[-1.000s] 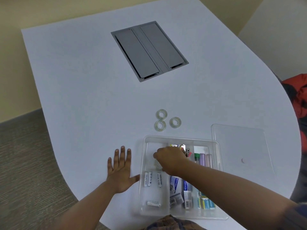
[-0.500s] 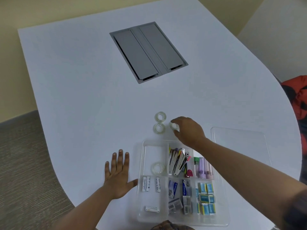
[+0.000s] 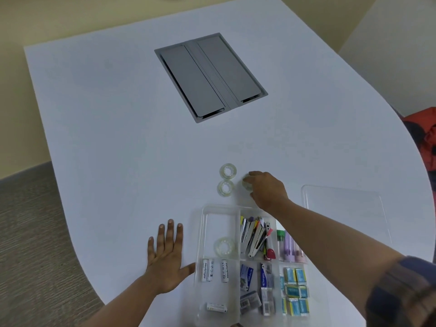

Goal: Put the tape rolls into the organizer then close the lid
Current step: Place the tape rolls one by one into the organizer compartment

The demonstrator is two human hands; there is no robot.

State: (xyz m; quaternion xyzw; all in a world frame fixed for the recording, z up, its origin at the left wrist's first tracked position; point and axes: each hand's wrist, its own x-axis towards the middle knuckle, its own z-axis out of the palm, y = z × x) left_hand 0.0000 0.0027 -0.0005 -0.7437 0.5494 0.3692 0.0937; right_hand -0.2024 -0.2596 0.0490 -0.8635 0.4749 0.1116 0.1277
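A clear plastic organizer [image 3: 200, 232] sits at the table's near edge, and one clear tape roll [image 3: 224, 246] lies in its upper left compartment. Two more tape rolls [image 3: 228, 171] [image 3: 225, 188] lie flat on the table just beyond it. My right hand [image 3: 266, 191] reaches past the organizer with its fingertips closed around a third tape roll [image 3: 246, 184], mostly hidden under the fingers. My left hand [image 3: 166, 258] lies flat and spread on the table, thumb touching the organizer's left wall. The clear lid [image 3: 344, 215] rests on the table to the right.
The organizer's other compartments hold batteries [image 3: 207, 270], staplers [image 3: 253, 237], small boxes [image 3: 295, 291] and coloured tubes [image 3: 289, 246]. A grey cable hatch [image 3: 210, 76] is set into the white table farther back. Something red [image 3: 424, 138] lies past the right edge.
My right hand left a tape roll in the organizer's left compartment, then reached forward to the rolls on the table and closed on the rightmost one. The left hand stayed flat.
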